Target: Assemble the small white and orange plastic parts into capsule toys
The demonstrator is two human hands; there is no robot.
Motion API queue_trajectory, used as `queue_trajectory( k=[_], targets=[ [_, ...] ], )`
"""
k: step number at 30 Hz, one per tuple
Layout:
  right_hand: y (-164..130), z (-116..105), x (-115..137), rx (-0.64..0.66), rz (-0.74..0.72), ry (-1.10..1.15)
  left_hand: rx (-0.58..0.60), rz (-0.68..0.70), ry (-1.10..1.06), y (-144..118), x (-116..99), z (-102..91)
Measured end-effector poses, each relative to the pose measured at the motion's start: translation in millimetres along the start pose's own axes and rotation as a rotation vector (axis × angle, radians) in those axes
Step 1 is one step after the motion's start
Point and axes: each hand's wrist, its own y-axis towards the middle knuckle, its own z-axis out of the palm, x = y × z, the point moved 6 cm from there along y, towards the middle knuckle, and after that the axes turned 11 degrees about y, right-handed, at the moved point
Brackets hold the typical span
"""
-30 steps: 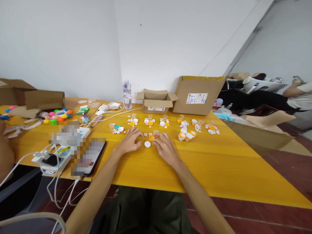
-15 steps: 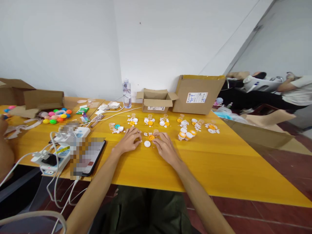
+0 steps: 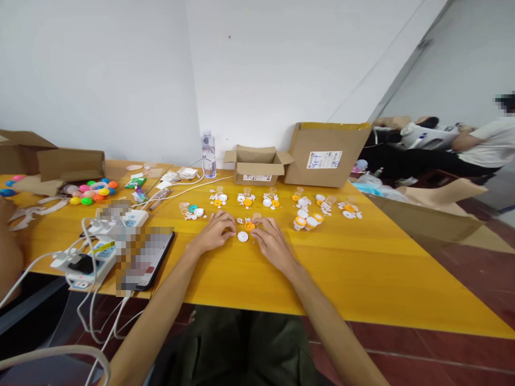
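Observation:
My left hand (image 3: pixel 218 230) rests low on the table with its fingers curled together. Whatever its fingertips pinch is too small to make out. Just right of it lies a white round cap (image 3: pixel 243 236), apart from both hands. My right hand (image 3: pixel 272 239) bends its fingers and thumb around the right edge of an orange round cap (image 3: pixel 249 227). A clear plastic cup (image 3: pixel 256 216) is partly covered by the right fingers. Small white plastic pieces (image 3: pixel 240 220) lie behind the caps, between the two hands.
Behind my hands runs a row of part groups, including a teal cap (image 3: pixel 193 208). Assembled white-and-orange pieces (image 3: pixel 309 220) cluster at right. Cardboard boxes (image 3: pixel 257 167) and a bottle (image 3: pixel 208 154) stand at the back. Left are a phone (image 3: pixel 155 262) and power strips (image 3: pixel 105 257); another person's arm (image 3: pixel 8 252) shows.
My hands stay almost in place, with only slight finger movement on the left. The view has shifted a little, and more of the person at far right shows.

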Motion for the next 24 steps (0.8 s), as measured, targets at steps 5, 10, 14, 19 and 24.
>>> queue_trajectory(
  k=[5,10,14,19,24],
  targets=[
    [-0.2,0.7,0.1,0.007,-0.006,-0.019,0.005,-0.003,-0.017,-0.2,0.8,1.2],
    [-0.5,0.1,1.8,0.023,-0.028,-0.047,-0.012,0.006,-0.03,-0.5,1.0,1.5],
    [-1.0,-0.4,1.6,0.023,-0.032,-0.057,-0.022,0.025,-0.077,0.0,0.9,1.9],
    [-0.9,0.4,0.0,0.031,-0.021,-0.056,0.004,0.028,-0.14,1.2,3.5,5.3],
    [-0.8,0.4,-0.1,0.046,-0.005,-0.04,-0.002,0.006,-0.191,0.6,6.6,6.8]
  ],
)
